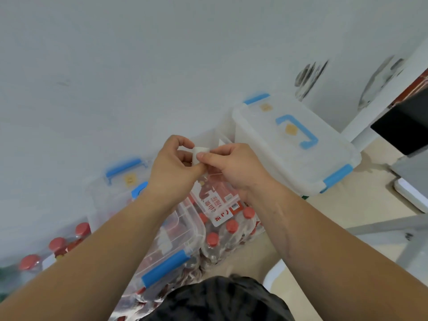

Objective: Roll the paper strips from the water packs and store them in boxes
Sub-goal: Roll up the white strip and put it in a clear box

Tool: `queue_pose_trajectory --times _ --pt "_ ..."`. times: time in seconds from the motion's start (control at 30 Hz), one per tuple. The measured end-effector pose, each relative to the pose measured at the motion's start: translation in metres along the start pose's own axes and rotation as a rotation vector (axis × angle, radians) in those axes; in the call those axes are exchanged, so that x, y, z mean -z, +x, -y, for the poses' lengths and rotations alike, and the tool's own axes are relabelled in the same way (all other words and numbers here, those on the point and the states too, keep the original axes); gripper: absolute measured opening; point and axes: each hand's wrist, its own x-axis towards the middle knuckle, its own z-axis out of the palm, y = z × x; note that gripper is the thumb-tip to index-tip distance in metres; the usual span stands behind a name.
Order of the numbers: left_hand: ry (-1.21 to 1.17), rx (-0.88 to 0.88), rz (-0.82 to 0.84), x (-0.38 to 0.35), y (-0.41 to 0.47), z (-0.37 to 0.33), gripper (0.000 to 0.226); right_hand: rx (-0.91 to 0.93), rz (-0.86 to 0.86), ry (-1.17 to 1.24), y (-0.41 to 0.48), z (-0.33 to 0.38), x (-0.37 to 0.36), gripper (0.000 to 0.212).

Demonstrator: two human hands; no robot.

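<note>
Both hands meet in the middle of the view over a small white roll of paper strip [201, 152]. My left hand [174, 163] pinches the roll from the left, and my right hand [234, 164] pinches it from the right with the thumb on top. Below them lies a water pack [228, 228] of red-capped bottles with a red and white printed label [214, 202]. An open clear box with a blue latch [165, 267] sits below my left forearm.
A closed clear box [296, 144] with a blue handle and clips stands at the right. Another lidded clear box [115, 181] is at the left by the white wall. More red-capped bottles [58, 246] stand at the lower left. Grey table legs [393, 225] are at the right.
</note>
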Motion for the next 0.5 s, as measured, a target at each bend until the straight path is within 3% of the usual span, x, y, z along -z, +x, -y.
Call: queue_pose_trajectory --times 0.17,0.23,0.3,0.37,0.5 --pt "0.157 0.048 0.038 0.015 0.014 -0.005 0.054 -0.039 -0.014 -0.087 0.025 -0.005 -0.009 0.020" --pt "0.466 -0.007 0.031 0.028 0.023 -0.001 0.044 -0.074 -0.017 -0.129 0.040 -0.012 -0.012 0.021" --pt "0.958 -0.132 0.026 0.041 0.030 0.004 0.025 -0.115 -0.008 -0.238 0.057 -0.019 -0.015 0.019" --pt "1.277 -0.197 0.098 0.048 0.034 0.008 0.024 -0.159 0.033 -0.424 0.078 -0.028 -0.019 0.020" --pt "1.398 -0.235 0.210 0.047 0.041 0.009 0.036 -0.197 0.074 -0.691 0.111 -0.045 -0.034 0.028"
